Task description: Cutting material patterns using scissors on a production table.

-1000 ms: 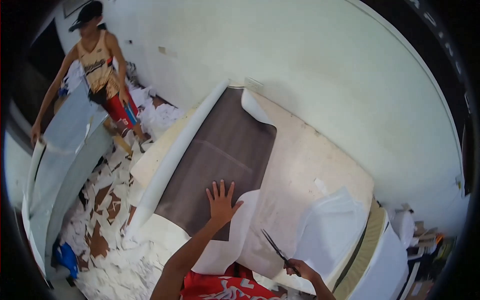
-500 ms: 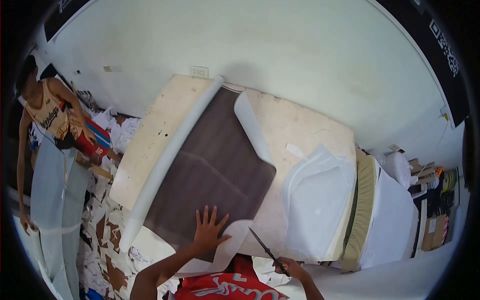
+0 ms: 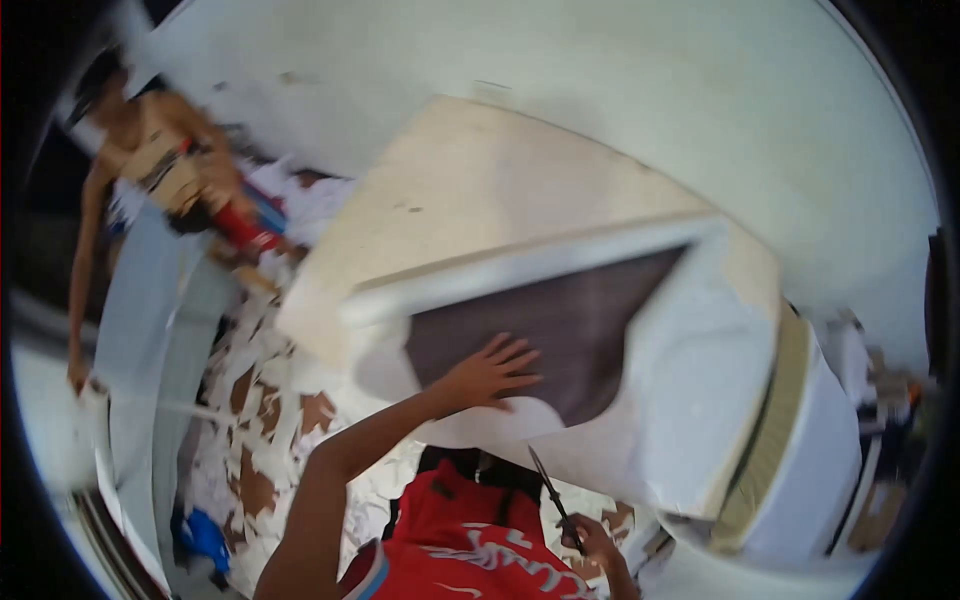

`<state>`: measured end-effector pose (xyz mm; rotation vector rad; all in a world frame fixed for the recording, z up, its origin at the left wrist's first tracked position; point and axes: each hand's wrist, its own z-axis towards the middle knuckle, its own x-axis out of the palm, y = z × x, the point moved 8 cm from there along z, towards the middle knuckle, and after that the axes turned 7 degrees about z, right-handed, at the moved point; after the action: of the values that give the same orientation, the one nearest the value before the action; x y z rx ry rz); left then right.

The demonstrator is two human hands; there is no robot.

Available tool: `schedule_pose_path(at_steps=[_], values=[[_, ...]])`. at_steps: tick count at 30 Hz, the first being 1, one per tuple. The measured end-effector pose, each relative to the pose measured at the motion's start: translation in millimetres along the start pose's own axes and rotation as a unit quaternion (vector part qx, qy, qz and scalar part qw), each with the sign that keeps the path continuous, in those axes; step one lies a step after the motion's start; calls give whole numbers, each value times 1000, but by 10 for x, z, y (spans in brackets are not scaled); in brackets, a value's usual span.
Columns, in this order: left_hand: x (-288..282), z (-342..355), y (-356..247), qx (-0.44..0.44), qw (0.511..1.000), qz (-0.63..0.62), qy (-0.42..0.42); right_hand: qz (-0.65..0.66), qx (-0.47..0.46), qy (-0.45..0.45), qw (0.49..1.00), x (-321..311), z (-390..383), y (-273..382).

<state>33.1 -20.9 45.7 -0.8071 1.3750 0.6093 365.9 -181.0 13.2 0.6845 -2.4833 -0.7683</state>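
My left hand [image 3: 489,370] lies flat, fingers spread, on a dark brown panel [image 3: 560,320] edged with white foam [image 3: 690,390]. The panel rests on a pale beige tabletop [image 3: 480,190]. My right hand [image 3: 590,540] is low in the picture, close to my red shirt, closed around a thin dark scissors-like tool [image 3: 548,487] whose point angles up toward the foam's near edge. The tool's tip stands just clear of the foam. The picture is blurred by motion.
Another person [image 3: 160,165] stands at the far left beside a long pale sheet [image 3: 150,340]. White scraps [image 3: 265,400] litter the brown floor left of the table. A stack of white and yellowish foam slabs [image 3: 800,440] stands at the right. A white wall runs behind.
The view has swung, so the table and panel now sit turned and shifted right. My left hand stays flat on the brown panel; my right hand still holds the tool.
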Motion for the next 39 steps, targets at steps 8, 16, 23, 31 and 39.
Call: schedule_pose_path(at_steps=[8, 16, 23, 31, 39], values=[[133, -307, 520, -215, 953, -204, -56, -155, -48, -37, 986, 55, 431, -792], [10, -1481, 764, -317, 925, -5, -211, -319, -528, -72, 784, 2301, 991, 820], [27, -1624, 677, -398, 894, -28, -202, -514, -73, -49, 854, 1947, 1793, -89], [-134, -1373, 888, -404, 910, -59, -71, 12, -22, -69, 997, 1865, 858, 118], [-8, -1368, 974, -301, 952, 28, -45, -134, -101, -104, 980, 1757, 1045, 99]])
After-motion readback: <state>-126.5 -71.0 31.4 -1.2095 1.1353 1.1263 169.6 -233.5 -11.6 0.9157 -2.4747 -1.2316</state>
